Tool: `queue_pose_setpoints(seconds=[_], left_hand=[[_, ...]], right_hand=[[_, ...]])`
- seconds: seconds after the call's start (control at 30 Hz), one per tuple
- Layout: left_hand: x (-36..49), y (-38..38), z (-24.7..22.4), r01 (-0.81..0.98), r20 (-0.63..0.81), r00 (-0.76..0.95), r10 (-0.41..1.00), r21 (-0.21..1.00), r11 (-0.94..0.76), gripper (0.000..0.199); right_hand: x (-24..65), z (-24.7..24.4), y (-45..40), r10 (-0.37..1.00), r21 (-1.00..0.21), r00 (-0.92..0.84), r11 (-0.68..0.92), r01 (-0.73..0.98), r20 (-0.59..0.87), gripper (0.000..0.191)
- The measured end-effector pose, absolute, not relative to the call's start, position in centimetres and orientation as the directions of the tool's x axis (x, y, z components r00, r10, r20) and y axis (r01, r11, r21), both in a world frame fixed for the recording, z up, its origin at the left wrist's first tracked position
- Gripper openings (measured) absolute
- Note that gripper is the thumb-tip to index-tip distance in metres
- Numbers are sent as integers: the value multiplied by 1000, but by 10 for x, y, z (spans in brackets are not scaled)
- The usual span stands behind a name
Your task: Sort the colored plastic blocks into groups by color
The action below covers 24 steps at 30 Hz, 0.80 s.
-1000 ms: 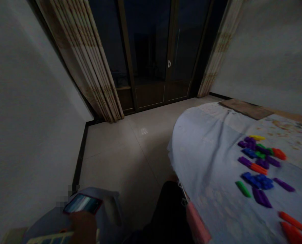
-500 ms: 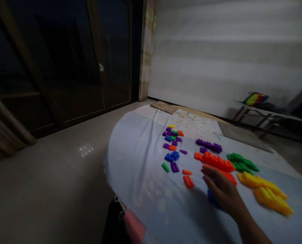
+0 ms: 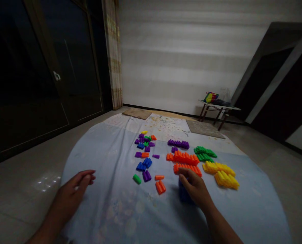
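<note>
The right hand (image 3: pixel 195 188) rests on a stack of blue blocks (image 3: pixel 183 196) on the pale blue cloth (image 3: pixel 110 210), its grip curled loosely over them; whether it clasps them I cannot tell. The left hand (image 3: pixel 73 189) lies half open and empty at the cloth's left edge. Sorted orange blocks (image 3: pixel 185 159), yellow blocks (image 3: pixel 223 173), green blocks (image 3: pixel 204 153) and purple blocks (image 3: pixel 178 144) lie just beyond. No writing is legible.

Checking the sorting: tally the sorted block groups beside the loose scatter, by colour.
purple row: 1
orange rows: 2
green clump: 1
yellow rows: 2
blue pile under right hand: 1
Total: 7
</note>
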State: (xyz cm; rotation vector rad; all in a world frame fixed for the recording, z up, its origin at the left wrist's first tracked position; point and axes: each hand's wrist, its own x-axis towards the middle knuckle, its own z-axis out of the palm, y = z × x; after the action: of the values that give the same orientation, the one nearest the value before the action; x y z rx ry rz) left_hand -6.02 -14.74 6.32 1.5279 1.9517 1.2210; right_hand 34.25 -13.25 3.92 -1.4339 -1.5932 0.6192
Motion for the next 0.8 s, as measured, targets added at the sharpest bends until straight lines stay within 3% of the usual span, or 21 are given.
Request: queue_pose_setpoints(seconds=[0.07,0.17,0.33,0.53,0.6,0.7,0.8], left_hand=[[-27,-114,66,600,144,-105,984,798,-53,40],[22,-75,64,607,146,47,988,781,-145,38],[62,-34,40,622,226,-98,969,774,-117,41],[48,-21,21,721,314,-204,927,689,-75,44],[34,-18,21,796,345,-218,913,604,-38,46],[9,-12,21,927,361,-238,902,360,101,51],[-16,-8,15,934,220,-317,923,240,264,61]], right_hand=[[347,39,-132,957,-833,78,201,515,279,32],[355,36,-129,948,-841,134,182,509,287,32],[367,33,-123,928,-860,225,158,486,298,32],[376,34,-120,900,-889,303,165,427,313,32],[378,36,-119,889,-886,324,166,432,324,32],[382,36,-118,870,-897,365,170,408,331,33],[387,33,-117,859,-914,399,169,369,320,34]])
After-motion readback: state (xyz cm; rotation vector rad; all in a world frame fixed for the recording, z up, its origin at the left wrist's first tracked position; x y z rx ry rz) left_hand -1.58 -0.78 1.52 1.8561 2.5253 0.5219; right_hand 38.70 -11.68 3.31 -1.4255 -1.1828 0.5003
